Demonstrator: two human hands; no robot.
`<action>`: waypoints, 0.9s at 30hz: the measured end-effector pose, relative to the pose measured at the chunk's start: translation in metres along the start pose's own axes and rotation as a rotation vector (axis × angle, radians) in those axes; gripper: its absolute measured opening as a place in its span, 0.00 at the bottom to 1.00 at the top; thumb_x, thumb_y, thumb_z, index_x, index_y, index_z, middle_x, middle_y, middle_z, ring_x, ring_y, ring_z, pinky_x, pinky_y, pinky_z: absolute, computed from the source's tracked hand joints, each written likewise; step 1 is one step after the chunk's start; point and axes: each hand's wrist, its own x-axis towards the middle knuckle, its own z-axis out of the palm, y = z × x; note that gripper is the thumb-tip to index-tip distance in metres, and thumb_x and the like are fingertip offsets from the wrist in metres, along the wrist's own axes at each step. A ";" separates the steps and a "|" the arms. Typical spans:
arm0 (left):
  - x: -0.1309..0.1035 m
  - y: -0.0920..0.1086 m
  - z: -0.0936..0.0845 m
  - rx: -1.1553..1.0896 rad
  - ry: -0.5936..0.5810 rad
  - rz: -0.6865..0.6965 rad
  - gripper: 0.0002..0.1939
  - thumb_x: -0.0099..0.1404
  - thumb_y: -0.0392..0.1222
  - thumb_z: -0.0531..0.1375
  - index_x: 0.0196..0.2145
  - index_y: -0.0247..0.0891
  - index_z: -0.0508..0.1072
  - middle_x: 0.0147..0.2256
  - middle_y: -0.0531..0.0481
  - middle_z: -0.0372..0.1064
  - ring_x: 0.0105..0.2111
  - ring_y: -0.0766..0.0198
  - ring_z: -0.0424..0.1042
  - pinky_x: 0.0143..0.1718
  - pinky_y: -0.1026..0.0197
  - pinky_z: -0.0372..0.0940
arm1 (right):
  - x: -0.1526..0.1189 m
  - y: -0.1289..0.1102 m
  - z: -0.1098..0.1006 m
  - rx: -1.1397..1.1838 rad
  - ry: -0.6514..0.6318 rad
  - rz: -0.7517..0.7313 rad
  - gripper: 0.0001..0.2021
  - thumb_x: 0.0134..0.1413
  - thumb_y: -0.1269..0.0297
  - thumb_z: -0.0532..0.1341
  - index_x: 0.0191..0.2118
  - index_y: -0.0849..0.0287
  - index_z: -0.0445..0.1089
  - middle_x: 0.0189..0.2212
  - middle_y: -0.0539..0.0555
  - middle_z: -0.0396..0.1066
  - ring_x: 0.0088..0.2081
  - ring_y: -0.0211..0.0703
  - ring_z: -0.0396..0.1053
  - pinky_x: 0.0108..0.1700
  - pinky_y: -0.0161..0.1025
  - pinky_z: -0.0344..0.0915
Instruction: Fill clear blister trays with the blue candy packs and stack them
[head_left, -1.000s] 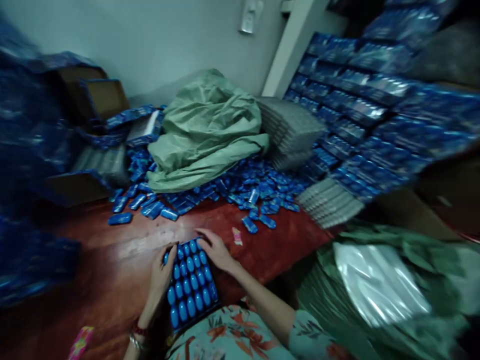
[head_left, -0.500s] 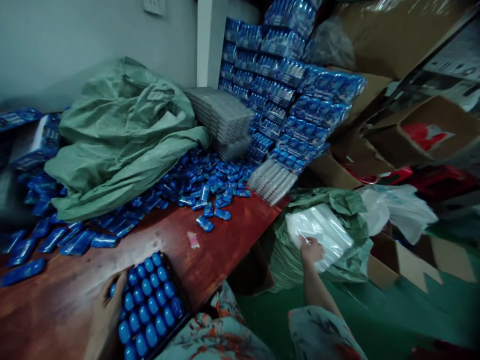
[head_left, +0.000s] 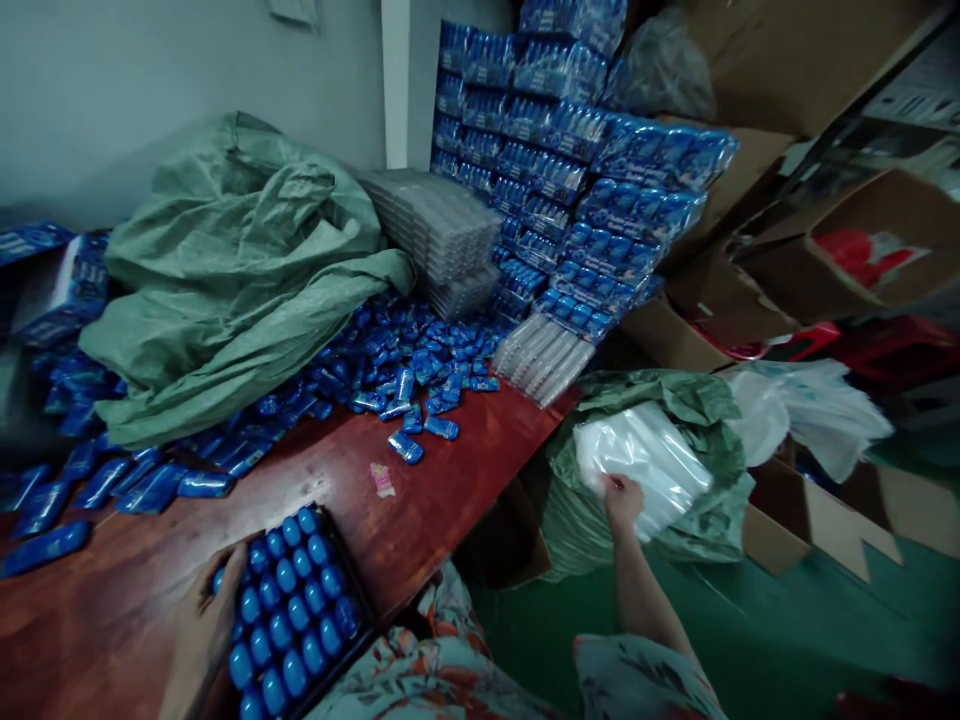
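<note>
At the table's near edge lies a dark-rimmed tray [head_left: 352,562] filled with rows of rounded blue containers [head_left: 286,577]. My left hand [head_left: 212,598] grips its left side, thumb against the outer row and fingers mostly hidden behind the edge. Off to the right, a stack of clear plastic bags [head_left: 660,462] rests on top of a green woven sack [head_left: 574,535]. My right hand [head_left: 624,502] has its fingers pinched on the near left edge of those bags, and the stack still lies flat.
Loose blue packets [head_left: 420,360] are heaped on the red-brown table [head_left: 442,490] under a green sheet [head_left: 247,260]. Behind stand clear plastic trays [head_left: 435,225] and a tall stack of wrapped blue packs [head_left: 555,150]. Open cartons [head_left: 885,240] crowd the right side.
The view has shifted slightly. My right hand's fingers have drawn together at the edge of the plastic bags. My left hand keeps its place on the tray.
</note>
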 end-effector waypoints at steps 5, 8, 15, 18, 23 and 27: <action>0.009 0.001 -0.004 0.081 -0.027 0.144 0.28 0.52 0.63 0.55 0.41 0.39 0.72 0.43 0.44 0.72 0.47 0.46 0.68 0.50 0.47 0.64 | 0.010 -0.038 -0.018 0.115 -0.014 -0.026 0.24 0.48 0.43 0.50 0.22 0.60 0.66 0.20 0.59 0.67 0.32 0.53 0.65 0.36 0.48 0.60; 0.010 0.016 -0.008 0.199 0.120 0.514 0.28 0.58 0.60 0.54 0.49 0.39 0.69 0.49 0.42 0.68 0.51 0.46 0.66 0.51 0.46 0.63 | 0.002 -0.081 -0.035 0.223 -0.119 -0.119 0.24 0.46 0.40 0.51 0.23 0.60 0.66 0.19 0.56 0.66 0.29 0.48 0.65 0.33 0.44 0.61; -0.040 0.108 0.046 0.621 -0.139 1.389 0.43 0.58 0.46 0.62 0.64 0.39 0.44 0.64 0.35 0.46 0.65 0.44 0.43 0.61 0.38 0.43 | -0.135 -0.257 -0.063 0.236 -1.099 -0.860 0.13 0.56 0.54 0.53 0.29 0.57 0.65 0.19 0.46 0.62 0.22 0.36 0.60 0.27 0.33 0.56; -0.045 0.142 0.067 0.643 -0.434 1.320 0.41 0.60 0.40 0.60 0.65 0.38 0.43 0.60 0.36 0.55 0.62 0.49 0.52 0.61 0.41 0.43 | -0.182 -0.326 -0.082 0.108 -1.232 -1.255 0.10 0.57 0.63 0.53 0.29 0.59 0.67 0.23 0.49 0.66 0.26 0.36 0.61 0.30 0.33 0.55; -0.022 0.178 0.027 0.243 -0.743 0.862 0.14 0.65 0.43 0.55 0.45 0.34 0.71 0.30 0.50 0.73 0.28 0.66 0.71 0.33 0.65 0.63 | -0.196 -0.407 -0.115 -0.069 -1.419 -1.546 0.15 0.62 0.60 0.49 0.30 0.60 0.68 0.21 0.47 0.63 0.23 0.34 0.58 0.27 0.32 0.52; -0.008 0.197 -0.030 0.186 -0.790 0.797 0.15 0.65 0.47 0.55 0.30 0.33 0.73 0.25 0.54 0.68 0.26 0.69 0.64 0.27 0.68 0.57 | -0.203 -0.453 -0.131 -0.112 -1.458 -1.654 0.15 0.58 0.54 0.55 0.40 0.61 0.69 0.18 0.44 0.61 0.21 0.33 0.55 0.25 0.31 0.50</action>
